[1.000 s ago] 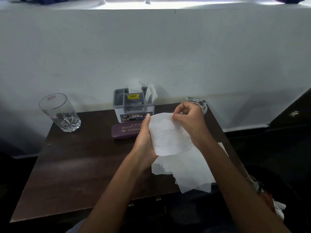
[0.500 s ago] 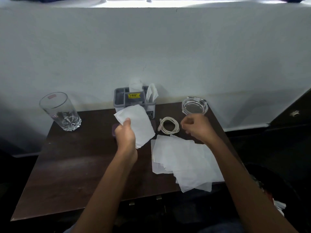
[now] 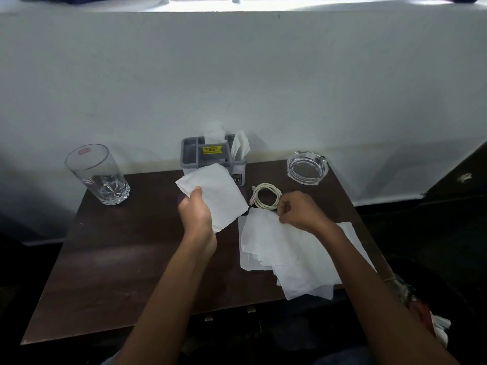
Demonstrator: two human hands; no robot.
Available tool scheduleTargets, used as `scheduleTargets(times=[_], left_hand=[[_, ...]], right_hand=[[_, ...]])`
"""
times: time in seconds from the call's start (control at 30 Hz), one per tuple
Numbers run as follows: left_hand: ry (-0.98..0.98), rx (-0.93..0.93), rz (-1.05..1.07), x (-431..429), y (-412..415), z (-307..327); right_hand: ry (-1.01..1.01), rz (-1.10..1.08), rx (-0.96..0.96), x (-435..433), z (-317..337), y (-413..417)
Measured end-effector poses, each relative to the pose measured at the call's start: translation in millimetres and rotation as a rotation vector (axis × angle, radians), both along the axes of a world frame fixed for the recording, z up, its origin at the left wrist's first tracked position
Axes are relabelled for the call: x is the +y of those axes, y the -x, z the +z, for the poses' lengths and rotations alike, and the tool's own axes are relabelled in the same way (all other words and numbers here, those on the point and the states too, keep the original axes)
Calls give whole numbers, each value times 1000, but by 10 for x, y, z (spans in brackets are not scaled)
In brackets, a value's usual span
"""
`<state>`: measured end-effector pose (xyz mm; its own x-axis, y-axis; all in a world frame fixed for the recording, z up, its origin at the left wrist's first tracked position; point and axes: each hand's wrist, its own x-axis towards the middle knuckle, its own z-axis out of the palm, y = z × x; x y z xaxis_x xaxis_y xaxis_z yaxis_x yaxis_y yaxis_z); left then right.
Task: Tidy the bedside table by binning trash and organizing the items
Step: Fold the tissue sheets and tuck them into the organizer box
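My left hand (image 3: 196, 212) holds a folded white tissue (image 3: 218, 196) upright over the middle of the dark wooden bedside table (image 3: 110, 259), in front of the grey organizer (image 3: 189, 154). My right hand (image 3: 300, 210) rests fingers-down on the top edge of a spread pile of white tissues (image 3: 287, 256) at the table's right front, pinching the top sheet. A coiled white cable (image 3: 266, 196) lies just left of my right hand. The organizer holds tissues standing in its back compartments.
An empty drinking glass (image 3: 97, 175) stands at the back left. A clear glass ashtray (image 3: 307, 167) sits at the back right. A dark purple case (image 3: 181, 198) lies mostly hidden behind my left hand. A bin with trash (image 3: 421, 312) is below the table's right edge.
One second ago both hands held the tissue together in the air. My left hand has carried it left toward the organizer, and my right hand dropped onto the tissue pile.
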<state>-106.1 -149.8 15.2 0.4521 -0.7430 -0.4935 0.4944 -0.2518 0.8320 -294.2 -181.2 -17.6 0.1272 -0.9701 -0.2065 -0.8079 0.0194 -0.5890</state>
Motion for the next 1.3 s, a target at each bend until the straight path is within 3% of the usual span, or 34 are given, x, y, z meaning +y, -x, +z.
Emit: scheduleTargets(times=[0.27,0.47,0.57,0.73,0.87,1.03,1.3], left_hand=[[-3,31,6,2,-13,9],[0,46,-11,11,19,25],[6,36,0,15,17,37],[10,26,29,29,-4,69],[12,30,27,33,-8,78],[16,38,28,25,-39,77],[30,48,24,7,-77,62]], right_hand=[[-117,33,-450,82,382,145],[-60,34,-595,92,568,153],[60,-91,-431,46,370,13],[100,130,78,116,-92,-274],[285,131,274,145,-165,-359],[346,104,200,137,-191,-383],[134,29,-140,1,104,-181]])
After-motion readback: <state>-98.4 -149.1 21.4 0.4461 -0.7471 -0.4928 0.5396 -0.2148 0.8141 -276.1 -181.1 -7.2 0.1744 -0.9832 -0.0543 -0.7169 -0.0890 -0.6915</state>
